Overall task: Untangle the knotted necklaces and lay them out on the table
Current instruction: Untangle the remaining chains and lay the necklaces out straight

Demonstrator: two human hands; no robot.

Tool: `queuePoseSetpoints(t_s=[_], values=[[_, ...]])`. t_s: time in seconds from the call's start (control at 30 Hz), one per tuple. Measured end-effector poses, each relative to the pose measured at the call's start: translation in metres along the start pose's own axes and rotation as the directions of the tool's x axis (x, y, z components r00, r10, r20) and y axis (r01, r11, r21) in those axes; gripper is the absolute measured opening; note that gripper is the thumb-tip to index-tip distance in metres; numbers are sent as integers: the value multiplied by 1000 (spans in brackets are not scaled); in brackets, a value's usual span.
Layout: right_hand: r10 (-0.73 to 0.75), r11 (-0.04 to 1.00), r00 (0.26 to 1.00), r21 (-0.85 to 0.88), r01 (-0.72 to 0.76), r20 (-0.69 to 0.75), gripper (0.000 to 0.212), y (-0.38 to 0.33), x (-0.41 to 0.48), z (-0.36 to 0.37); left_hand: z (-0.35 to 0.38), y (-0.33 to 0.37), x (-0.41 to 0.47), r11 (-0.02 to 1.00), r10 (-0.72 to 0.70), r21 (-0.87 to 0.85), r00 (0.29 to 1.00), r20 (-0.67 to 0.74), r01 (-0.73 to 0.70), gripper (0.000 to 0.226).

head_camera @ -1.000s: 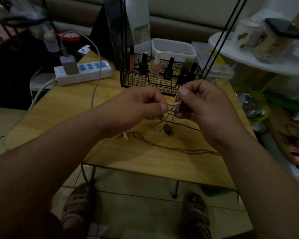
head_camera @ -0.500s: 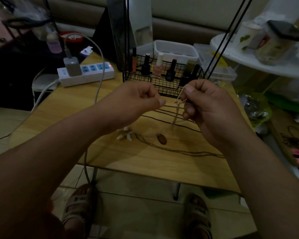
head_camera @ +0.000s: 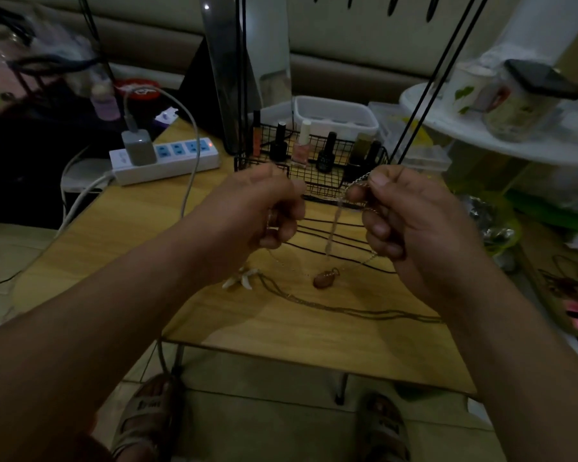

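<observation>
Above the wooden table [head_camera: 147,235], my right hand [head_camera: 411,221] pinches a thin silver chain necklace [head_camera: 336,225] between thumb and forefinger. A twisted length of that chain hangs down from the pinch. My left hand [head_camera: 261,215] is closed and blurred, and a fine strand runs from it down toward a brown oval pendant [head_camera: 324,278] lying on the table. A white shell pendant [head_camera: 242,280] lies to the left of it. Black cords [head_camera: 314,238] and a dark beaded strand [head_camera: 354,310] stretch across the tabletop under my hands.
A black wire basket [head_camera: 314,181] with several nail polish bottles stands at the back of the table. A white power strip [head_camera: 167,161] with a charger and cable lies at back left. A white shelf [head_camera: 514,141] with jars is on the right. My sandalled feet show below the table's front edge.
My hands have moved apart. The knot that was held between both hands a second ago has opened into a longer hanging length of chain, and the brown pendant is clearly visible on the table.
</observation>
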State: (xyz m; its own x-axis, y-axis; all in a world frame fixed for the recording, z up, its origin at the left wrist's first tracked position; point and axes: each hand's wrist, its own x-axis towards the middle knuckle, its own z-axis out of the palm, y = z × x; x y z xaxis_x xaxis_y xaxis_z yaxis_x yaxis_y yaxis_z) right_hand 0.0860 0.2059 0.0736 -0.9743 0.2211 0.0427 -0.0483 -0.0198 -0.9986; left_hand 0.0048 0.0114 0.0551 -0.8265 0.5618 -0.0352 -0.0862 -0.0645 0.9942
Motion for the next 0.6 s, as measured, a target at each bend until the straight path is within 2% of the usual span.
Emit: queuePoseSetpoints(t_s=[0.1,0.2,0.27,0.37,0.5,0.6], values=[[-9,1000,1000,-1,9,26,12,-3,-3,0,3,-1,-2,990,8,139,995,96,-22,7],[-14,1000,997,-20,16,70,12,-6,-5,0,8,1,-3,967,20,247,985,169,-62,29],[-20,1000,995,-21,22,94,13,-6,-5,1,10,2,-3,948,44,301,980,196,-103,27],[-25,999,996,-21,27,87,15,-7,-4,2,10,4,-2,932,81,331,977,199,-145,6],[-31,998,999,-58,32,17,20,-7,-1,-2,8,9,-4,916,92,368,976,198,-161,17],[-17,1000,1000,-11,17,-13,19,-6,0,-2,6,9,-6,910,95,377,973,210,-171,27]])
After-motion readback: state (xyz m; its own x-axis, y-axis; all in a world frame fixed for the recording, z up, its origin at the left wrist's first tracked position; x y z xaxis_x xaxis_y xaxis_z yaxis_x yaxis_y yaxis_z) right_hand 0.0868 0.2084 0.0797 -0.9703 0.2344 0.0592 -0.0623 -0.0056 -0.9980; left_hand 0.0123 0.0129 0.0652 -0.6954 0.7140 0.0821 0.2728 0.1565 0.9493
